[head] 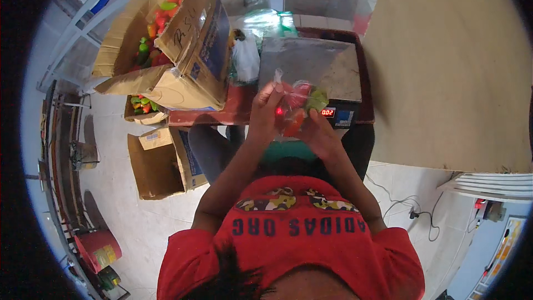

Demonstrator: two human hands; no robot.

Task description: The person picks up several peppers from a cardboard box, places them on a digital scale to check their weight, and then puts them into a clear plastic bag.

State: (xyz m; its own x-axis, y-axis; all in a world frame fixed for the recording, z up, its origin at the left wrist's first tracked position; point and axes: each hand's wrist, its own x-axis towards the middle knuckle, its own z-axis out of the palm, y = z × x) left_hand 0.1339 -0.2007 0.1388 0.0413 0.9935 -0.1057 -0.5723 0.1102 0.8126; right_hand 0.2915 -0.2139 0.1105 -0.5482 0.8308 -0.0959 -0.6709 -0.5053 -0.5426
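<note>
Between my hands, in front of a digital scale, is a clear plastic bag of peppers, red and green ones. My left hand pinches the gathered neck of the bag at its upper left. My right hand holds the bag's lower right side, fingers near the green pepper. The scale has a metal plate and a lit red display, partly hidden by the bag and hands. Left of the plate lie white plastic bags, with clear and green plastic behind them.
A large open cardboard box of peppers stands on the left of the dark red table. Below are a smaller box of peppers and an open carton on the floor. A big tan board fills the right; cables lie below it.
</note>
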